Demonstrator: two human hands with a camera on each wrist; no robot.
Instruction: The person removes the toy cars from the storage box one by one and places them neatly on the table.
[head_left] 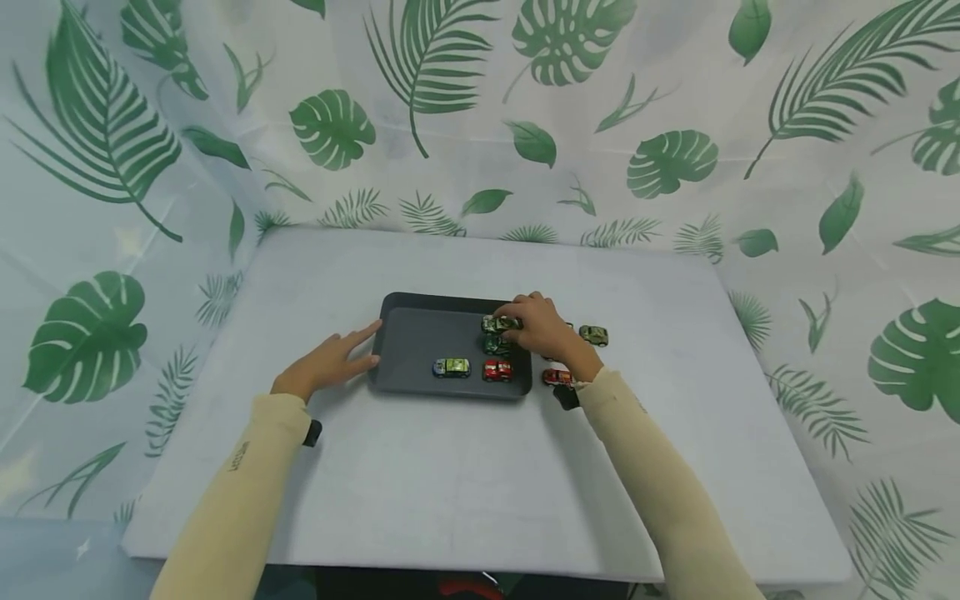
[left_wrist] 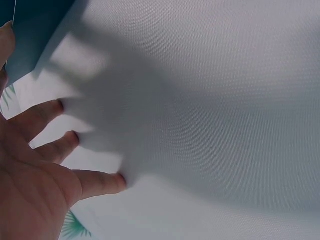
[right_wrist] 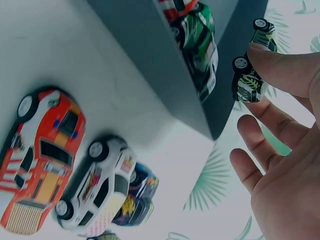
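A dark grey tray [head_left: 408, 346] lies on the table. My left hand [head_left: 326, 365] touches its left edge with extended fingers, and the left wrist view shows other fingers [left_wrist: 100, 184] spread over the white cloth. Between thumb and fingers, my right hand [head_left: 540, 327] pinches a camouflage toy car [right_wrist: 248, 87] above the tray's right part. Inside the tray are a lime-green toy car [head_left: 452, 367], a red toy car [head_left: 497, 370] and a green toy car [right_wrist: 199, 45], the last close below the pinched one.
Right of the tray stand an orange-red toy car [right_wrist: 47, 155], a white toy car [right_wrist: 102, 185], a dark blue toy car [right_wrist: 140, 197] and another camouflage car [head_left: 594, 335]. White cloth covers the table [head_left: 450, 492]. A leaf-patterned curtain [head_left: 465, 158] hangs behind it.
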